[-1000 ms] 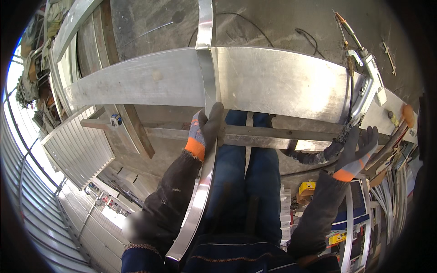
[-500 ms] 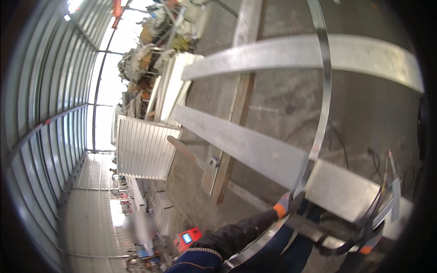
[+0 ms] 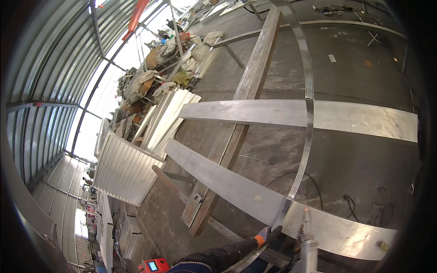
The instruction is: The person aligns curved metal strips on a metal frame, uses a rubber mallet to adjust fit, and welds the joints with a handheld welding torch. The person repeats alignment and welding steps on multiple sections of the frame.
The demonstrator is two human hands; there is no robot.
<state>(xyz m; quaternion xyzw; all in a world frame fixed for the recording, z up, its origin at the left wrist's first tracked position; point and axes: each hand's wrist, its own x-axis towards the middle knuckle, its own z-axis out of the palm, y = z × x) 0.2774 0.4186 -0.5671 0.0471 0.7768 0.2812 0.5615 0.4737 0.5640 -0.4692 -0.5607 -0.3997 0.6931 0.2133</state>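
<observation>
My left hand [image 3: 267, 235], in a grey glove with an orange cuff, is closed around the lower part of a long curved metal strip [image 3: 308, 136]. That strip stands on edge, crossing two flat metal bars and sweeping up to the far side. Close by my left hand, the nearer bar [image 3: 227, 175] passes beneath the strip and continues right as a shiny length [image 3: 350, 232]. A slim grey torch-like tool [image 3: 308, 245] with a reddish tip points up at the lower edge, just right of my left hand. My right hand is out of sight.
The farther bar [image 3: 255, 111] also crosses the strip. A long beam [image 3: 255, 68] lies under both bars, with a tape measure [image 3: 198, 198] on it. Cables [image 3: 349, 207] trail over the floor. A red device with a screen [image 3: 154, 265] and ribbed white panels [image 3: 125, 168] are at left.
My view has shifted, and the bars show lower in the picture. My left hand keeps its hold on the strip. My right hand has left the picture; the torch-like tool now shows nearer my left hand.
</observation>
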